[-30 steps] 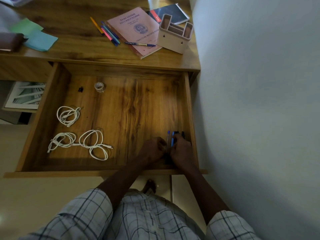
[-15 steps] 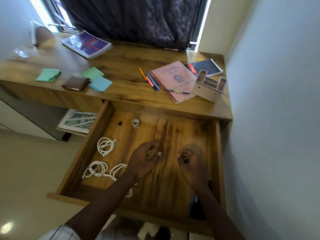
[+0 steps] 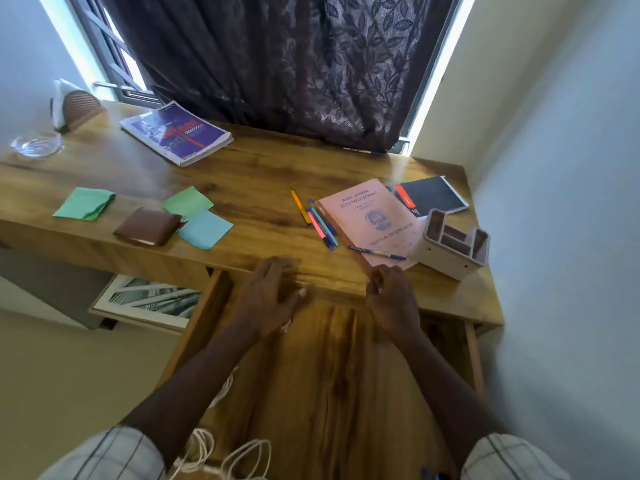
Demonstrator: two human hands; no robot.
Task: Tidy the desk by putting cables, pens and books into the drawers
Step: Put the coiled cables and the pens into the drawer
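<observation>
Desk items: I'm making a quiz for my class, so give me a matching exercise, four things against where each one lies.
Things:
1 brown wallet
2 blue pen
3 white cables
4 pen holder

Places:
a in the open drawer
b on the pink record book
c between sticky notes
d right end of the desk

Pairs: 1-c, 2-b, 3-a, 4-d.
</observation>
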